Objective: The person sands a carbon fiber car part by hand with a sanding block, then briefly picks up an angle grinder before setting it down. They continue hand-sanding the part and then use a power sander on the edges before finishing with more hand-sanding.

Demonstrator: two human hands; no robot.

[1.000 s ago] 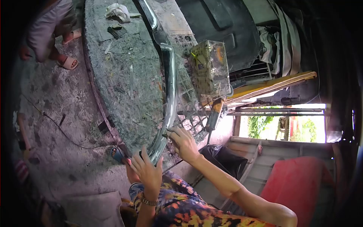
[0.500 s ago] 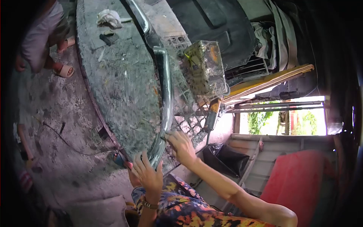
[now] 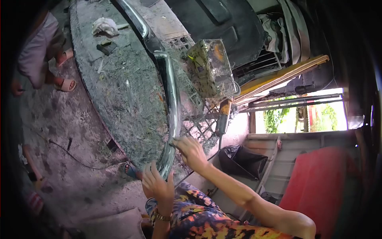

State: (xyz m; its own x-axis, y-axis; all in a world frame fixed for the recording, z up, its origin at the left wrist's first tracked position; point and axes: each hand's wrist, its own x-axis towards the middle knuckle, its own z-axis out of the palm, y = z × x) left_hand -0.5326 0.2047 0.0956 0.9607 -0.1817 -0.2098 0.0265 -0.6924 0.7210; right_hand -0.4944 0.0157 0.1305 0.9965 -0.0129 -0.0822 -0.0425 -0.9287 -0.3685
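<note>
A long, curved, glossy strip (image 3: 174, 105), dark with bright pale reflections, runs down the worktable toward me. My right hand (image 3: 191, 152) is at the near part of its right edge. The thumb and fingertips are pressed together against the strip; anything small between them cannot be made out. My left hand (image 3: 157, 183), with a metal watch on the wrist, is beside the strip's near end. Its fingers are stretched out with the thumb apart. Whether the palm touches the strip is hidden.
Dusty worktable (image 3: 115, 83) bears a crumpled white cloth (image 3: 104, 27) and a small dark block (image 3: 106, 48). A clear-wrapped box (image 3: 211, 69) and an orange-and-grey tool (image 3: 224, 117) lie right. Another person's legs (image 3: 43, 51) stand left. A black bag (image 3: 242, 161) and a red panel (image 3: 314, 191) are lower right.
The view has turned slightly, shifting the table's far end left. My left hand's fingers have drawn closer together. My right hand stays at nearly the same spot on the strip.
</note>
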